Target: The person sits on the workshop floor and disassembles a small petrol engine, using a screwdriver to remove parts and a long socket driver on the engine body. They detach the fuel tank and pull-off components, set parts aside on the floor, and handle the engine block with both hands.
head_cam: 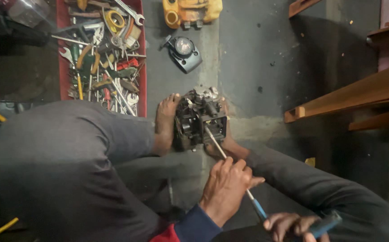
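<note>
a small engine block [199, 118] is clamped between two bare feet on the concrete floor [257, 54]. a long screwdriver [230, 168] is guided into it by the closed left hand [226, 188], its blue handle gripped by the right hand [293, 224]. disassembly appears underway, unfinished; a red tool tray [143, 89] lies near.

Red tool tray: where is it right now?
Head view, upper left: the red tool tray sits on the concrete floor, left of the black round part, beyond the person's left knee.

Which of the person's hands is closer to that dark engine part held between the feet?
Left. The left hand grips the screwdriver shaft just below the engine part; the right hand holds the blue handle, farther back.
</note>
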